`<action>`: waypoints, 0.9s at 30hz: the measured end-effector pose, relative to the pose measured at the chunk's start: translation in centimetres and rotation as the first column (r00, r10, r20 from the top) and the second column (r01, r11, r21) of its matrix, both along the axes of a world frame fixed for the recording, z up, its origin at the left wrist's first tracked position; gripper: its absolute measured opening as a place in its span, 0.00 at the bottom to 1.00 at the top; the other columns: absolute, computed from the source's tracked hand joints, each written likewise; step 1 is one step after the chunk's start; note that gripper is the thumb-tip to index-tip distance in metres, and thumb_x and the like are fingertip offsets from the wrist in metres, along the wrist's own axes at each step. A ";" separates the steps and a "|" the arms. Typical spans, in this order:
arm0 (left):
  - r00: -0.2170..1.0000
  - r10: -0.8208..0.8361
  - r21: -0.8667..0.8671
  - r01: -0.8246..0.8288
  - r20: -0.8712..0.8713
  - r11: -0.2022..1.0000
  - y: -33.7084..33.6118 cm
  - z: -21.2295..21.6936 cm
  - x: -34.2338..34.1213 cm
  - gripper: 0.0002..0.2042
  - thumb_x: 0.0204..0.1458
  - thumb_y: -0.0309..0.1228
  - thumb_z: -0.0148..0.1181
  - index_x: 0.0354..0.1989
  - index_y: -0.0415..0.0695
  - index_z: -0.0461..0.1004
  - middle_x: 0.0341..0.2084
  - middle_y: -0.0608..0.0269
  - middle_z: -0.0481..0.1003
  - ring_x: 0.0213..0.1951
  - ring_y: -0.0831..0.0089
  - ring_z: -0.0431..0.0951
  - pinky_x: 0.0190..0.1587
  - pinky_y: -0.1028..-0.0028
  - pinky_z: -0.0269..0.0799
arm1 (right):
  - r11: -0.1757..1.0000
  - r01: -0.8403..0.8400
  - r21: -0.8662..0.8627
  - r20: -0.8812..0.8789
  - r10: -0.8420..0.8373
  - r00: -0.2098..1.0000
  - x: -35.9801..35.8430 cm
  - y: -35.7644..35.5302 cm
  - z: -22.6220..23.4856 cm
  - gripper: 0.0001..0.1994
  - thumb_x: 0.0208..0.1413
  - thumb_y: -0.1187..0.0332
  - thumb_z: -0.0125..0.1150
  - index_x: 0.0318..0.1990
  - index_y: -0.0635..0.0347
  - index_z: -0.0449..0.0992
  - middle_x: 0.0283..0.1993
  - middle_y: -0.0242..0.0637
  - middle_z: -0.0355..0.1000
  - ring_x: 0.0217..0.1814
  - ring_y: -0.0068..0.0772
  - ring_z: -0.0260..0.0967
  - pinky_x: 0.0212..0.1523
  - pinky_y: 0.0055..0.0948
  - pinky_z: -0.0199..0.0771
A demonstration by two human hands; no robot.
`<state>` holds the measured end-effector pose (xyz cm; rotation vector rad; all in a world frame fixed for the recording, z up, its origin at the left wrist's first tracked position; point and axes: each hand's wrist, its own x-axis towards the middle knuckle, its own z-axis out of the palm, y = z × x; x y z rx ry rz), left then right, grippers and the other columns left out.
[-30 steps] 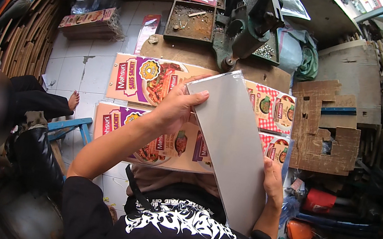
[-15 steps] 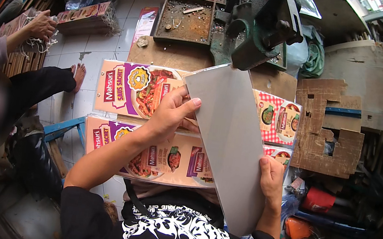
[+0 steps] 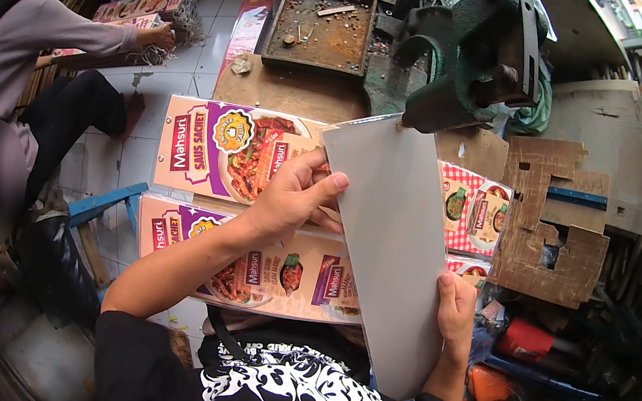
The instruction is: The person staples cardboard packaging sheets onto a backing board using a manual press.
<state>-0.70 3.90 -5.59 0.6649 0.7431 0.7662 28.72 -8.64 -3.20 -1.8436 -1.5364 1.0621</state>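
Observation:
A long board [image 3: 392, 251] with a plain grey face toward me is tilted across the middle. My left hand [image 3: 299, 196] pinches its left edge between thumb and fingers. My right hand [image 3: 454, 308] grips its right edge lower down, thumb on the grey face. The board's far end reaches the head of a green cast-metal press [image 3: 458, 72]; whether it touches is unclear. Under the board lie two rows of glossy printed food-picture boards, a far one [image 3: 195, 152] and a near one [image 3: 277, 276], both partly covered by the board and my arms.
Left of the press is a rusty compartment tray [image 3: 319, 40] with small bits in it. On the left another person [image 3: 21, 60] reaches toward stacked printed boards [image 3: 129, 22]. Brown cut cardboard [image 3: 526, 229] lies at right, and a blue metal frame [image 3: 103, 203] stands at left.
My head view has shifted a little; both hands keep their grip on the grey-faced board. At left, the other person has leaned in and moved a hand away toward the far stack.

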 end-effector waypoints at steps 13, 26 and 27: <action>1.000 0.005 0.013 -0.005 0.019 1.000 0.1 -0.1 -0.1 0.19 0.63 0.35 0.52 0.56 0.35 0.63 0.43 0.55 0.75 0.39 0.70 0.81 0.33 0.75 0.83 | 1.000 -0.021 -0.007 0.005 0.021 1.000 -0.3 0.4 0.4 0.24 0.68 0.59 0.43 0.21 0.67 0.63 0.16 0.32 0.55 0.19 0.22 0.50 0.22 0.30 0.50; 0.999 -0.022 0.026 0.021 0.038 0.999 0.2 -0.5 -0.1 0.19 0.63 0.36 0.52 0.57 0.36 0.63 0.43 0.55 0.75 0.38 0.69 0.81 0.34 0.75 0.83 | 1.000 -0.030 0.006 0.052 0.030 0.998 -0.5 0.5 0.5 0.24 0.68 0.60 0.43 0.20 0.66 0.61 0.16 0.31 0.54 0.19 0.22 0.49 0.21 0.30 0.48; 0.999 -0.016 0.028 0.015 0.040 1.000 0.1 -0.5 -0.1 0.19 0.63 0.36 0.51 0.57 0.36 0.63 0.43 0.55 0.75 0.38 0.69 0.81 0.34 0.76 0.83 | 0.999 -0.037 0.011 0.067 0.036 0.997 -0.4 0.6 0.5 0.24 0.68 0.60 0.43 0.19 0.66 0.61 0.16 0.31 0.54 0.19 0.22 0.49 0.21 0.31 0.48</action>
